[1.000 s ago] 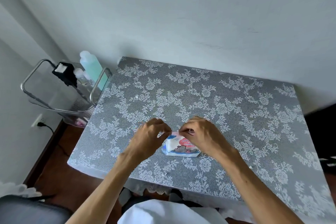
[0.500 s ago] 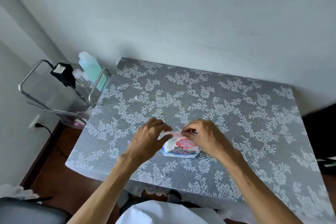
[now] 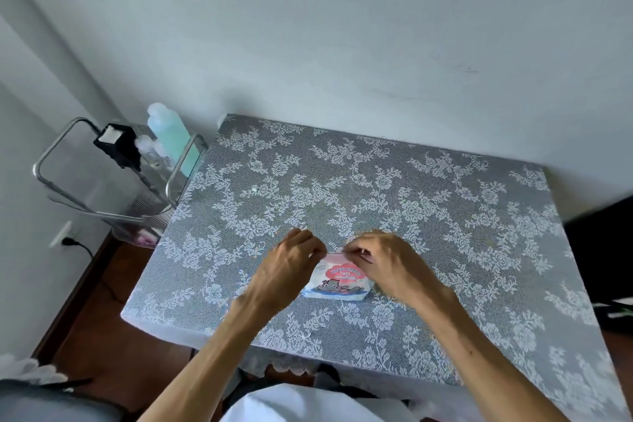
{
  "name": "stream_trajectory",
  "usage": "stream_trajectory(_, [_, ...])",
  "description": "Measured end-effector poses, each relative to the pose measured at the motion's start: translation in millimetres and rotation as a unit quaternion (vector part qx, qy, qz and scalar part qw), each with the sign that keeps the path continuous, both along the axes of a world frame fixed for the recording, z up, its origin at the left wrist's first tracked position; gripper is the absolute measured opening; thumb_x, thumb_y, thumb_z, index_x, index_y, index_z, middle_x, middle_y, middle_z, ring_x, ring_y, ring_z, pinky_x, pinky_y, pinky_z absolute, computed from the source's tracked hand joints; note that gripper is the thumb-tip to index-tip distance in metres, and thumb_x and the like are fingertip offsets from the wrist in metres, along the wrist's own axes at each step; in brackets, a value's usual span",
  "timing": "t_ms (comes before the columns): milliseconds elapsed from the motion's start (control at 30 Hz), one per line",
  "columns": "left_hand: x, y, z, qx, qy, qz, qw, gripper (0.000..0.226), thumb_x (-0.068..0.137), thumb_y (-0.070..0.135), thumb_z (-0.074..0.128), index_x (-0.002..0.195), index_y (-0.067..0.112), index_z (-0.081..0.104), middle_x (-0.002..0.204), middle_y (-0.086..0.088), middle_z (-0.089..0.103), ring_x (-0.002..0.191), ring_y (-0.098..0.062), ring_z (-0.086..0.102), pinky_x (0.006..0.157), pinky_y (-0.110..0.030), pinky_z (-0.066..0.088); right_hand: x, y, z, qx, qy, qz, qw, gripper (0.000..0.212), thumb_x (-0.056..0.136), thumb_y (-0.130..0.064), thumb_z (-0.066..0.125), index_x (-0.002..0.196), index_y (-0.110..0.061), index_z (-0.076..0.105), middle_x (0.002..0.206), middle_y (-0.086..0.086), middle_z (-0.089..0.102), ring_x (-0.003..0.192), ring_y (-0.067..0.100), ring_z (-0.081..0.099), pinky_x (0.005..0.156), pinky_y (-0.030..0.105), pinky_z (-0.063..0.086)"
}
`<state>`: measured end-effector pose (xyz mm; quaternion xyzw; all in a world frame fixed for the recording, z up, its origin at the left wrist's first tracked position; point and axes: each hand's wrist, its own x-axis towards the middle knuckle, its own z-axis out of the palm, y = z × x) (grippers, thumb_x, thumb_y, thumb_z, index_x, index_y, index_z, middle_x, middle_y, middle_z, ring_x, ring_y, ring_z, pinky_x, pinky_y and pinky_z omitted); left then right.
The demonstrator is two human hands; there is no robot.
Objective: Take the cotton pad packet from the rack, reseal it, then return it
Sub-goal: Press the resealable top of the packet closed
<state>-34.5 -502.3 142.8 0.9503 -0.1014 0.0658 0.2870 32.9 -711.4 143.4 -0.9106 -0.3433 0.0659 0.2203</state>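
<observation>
Cotton pad packet (image 3: 337, 279), near front edge of tabletop (image 3: 445, 216).
Left hand (image 3: 286, 269) and right hand (image 3: 385, 262) pinching top seal; uneven pressure risks leaving a gap.

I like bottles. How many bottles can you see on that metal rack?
1: a tall green bottle stands at the back of the rack, beside the table. Others may hide behind the black box.

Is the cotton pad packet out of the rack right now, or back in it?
Out. The cotton pad packet lies on the lace-covered table, both hands pinching its top edge; the rack stands apart, off the table's left side.
</observation>
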Motion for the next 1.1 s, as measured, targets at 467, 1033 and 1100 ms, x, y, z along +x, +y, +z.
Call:
stream_trajectory(467, [3.2, 12.8, 5.0, 0.007, -0.016, -0.048, 0.999, 0.022, 0.092, 0.029, 0.058, 0.087, 0.012, 0.071, 0.084, 0.004, 0.066, 0.08, -0.01, 0.058, 0.065, -0.025, 0.054, 0.9, -20.5, 5.4, -0.029, -0.028, -0.02, 0.999, 0.023, 0.088, -0.036, 0.059, 0.104, -0.024, 0.07, 0.095, -0.007, 0.072, 0.072, -0.001, 0.06, 0.063, 0.011, 0.05])
stream_trajectory(1033, [10.3, 23.0, 8.9, 0.071, -0.015, -0.039, 0.997, 0.021, 0.087, 0.041, 0.067, 0.095, 0.022, 0.073, 0.096, 0.008, 0.07, 0.093, -0.01, 0.059, 0.068, -0.027, 0.056, 1.8, -24.9, 7.7, -0.035, -0.043, -0.031, 0.998, 0.025, 0.087, -0.041, 0.056, 0.101, -0.027, 0.07, 0.094, -0.009, 0.072, 0.067, -0.009, 0.05, 0.049, -0.001, 0.03])
stream_trajectory(1100, [14.6, 14.5, 9.4, 0.085, -0.026, -0.046, 0.995, 0.03, 0.084, 0.045, 0.069, 0.105, 0.024, 0.069, 0.108, 0.007, 0.068, 0.099, -0.01, 0.061, 0.081, -0.026, 0.054, 3.2, -24.4, 5.2, -0.038, -0.032, -0.033, 0.998, 0.02, 0.088, -0.037, 0.061, 0.102, -0.027, 0.07, 0.096, -0.008, 0.072, 0.068, -0.007, 0.053, 0.049, 0.001, 0.034])
